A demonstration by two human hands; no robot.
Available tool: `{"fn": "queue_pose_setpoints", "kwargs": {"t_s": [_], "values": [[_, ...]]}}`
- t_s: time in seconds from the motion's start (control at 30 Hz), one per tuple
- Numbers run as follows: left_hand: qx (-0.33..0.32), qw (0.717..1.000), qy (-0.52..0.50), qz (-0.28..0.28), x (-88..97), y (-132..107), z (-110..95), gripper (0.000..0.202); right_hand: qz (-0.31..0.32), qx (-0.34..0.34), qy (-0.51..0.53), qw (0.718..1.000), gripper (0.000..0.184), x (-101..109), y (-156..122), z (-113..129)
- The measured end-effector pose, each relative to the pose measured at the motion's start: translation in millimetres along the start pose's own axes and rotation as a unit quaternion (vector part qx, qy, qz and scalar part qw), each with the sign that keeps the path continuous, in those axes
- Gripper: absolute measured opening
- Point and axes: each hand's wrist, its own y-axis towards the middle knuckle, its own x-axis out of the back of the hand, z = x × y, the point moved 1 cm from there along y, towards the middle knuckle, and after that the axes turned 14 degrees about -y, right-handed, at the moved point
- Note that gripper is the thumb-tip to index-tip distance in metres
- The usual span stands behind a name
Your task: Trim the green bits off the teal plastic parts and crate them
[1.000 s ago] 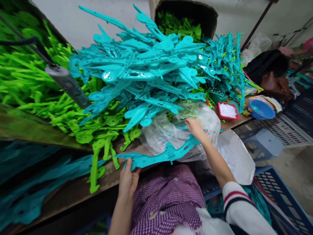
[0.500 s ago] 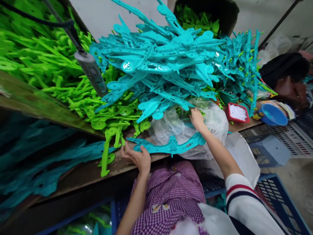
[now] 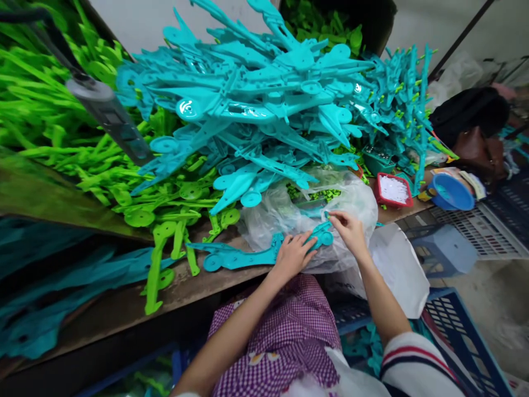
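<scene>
While the desk [image 3: 185, 290] carries a tall heap of turquoise parts [image 3: 264, 102], 1 long turquoise piece [image 3: 239, 258] lies along its front edge, the right end over a clear plastic bag [image 3: 355, 196]. The piece looks light, stiff and smooth, probably weakest at its thin tips, so the broad middle seems the surest hold. The left hand [image 3: 292, 256] grasps it right of centre, fingers spread across; the right hand [image 3: 349, 231] pinches what seems a tiny bit [image 3: 327, 214] near the right end. Faint lettering on white sheeting [image 3: 346, 284] is too blurred to read.
</scene>
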Motion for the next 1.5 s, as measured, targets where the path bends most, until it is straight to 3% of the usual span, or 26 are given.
{"fn": "queue_pose_setpoints", "kwargs": {"t_s": [0.1, 0.17, 0.37, 0.57, 0.77, 1.1, 1.3, 1.37, 1.5], "values": [[0.004, 1.000, 0.000, -0.003, -2.4, -4, 4, 0.036, 0.016, -0.136, 0.125, 0.983, 0.042, -14, -35, -26], [0.007, 1.000, -0.001, -0.004, -0.7, -4, 1, 0.034, 0.018, -0.166, 0.144, 0.975, 0.044, -27, -43, -34], [0.014, 1.000, 0.000, -0.001, 0.7, 0, -4, 0.031, -0.043, -0.142, 0.069, 0.987, 0.044, -42, -36, -31], [0.017, 1.000, -0.002, -0.001, 0.0, -1, -3, 0.031, -0.008, -0.063, -0.043, 0.997, 0.041, -45, -37, -36], [0.023, 0.999, -0.019, 0.012, -1.5, -1, -2, 0.032, -0.003, 0.036, -0.147, 0.989, 0.037, -43, -39, -30], [0.035, 0.999, -0.035, 0.014, -4.1, 0, -2, 0.031, 0.026, 0.043, -0.242, 0.969, 0.037, -51, -34, -23], [0.036, 0.999, -0.026, 0.012, -2.1, 0, -4, 0.030, -0.016, -0.009, -0.152, 0.988, 0.040, -55, -42, -31], [0.035, 0.999, -0.026, 0.007, -2.4, 0, -5, 0.030, -0.015, -0.007, -0.164, 0.986, 0.040, -55, -43, -33], [0.032, 0.999, -0.019, -0.002, -3.5, -1, -5, 0.030, 0.050, 0.036, -0.256, 0.965, 0.033, -44, -32, -26]]}}
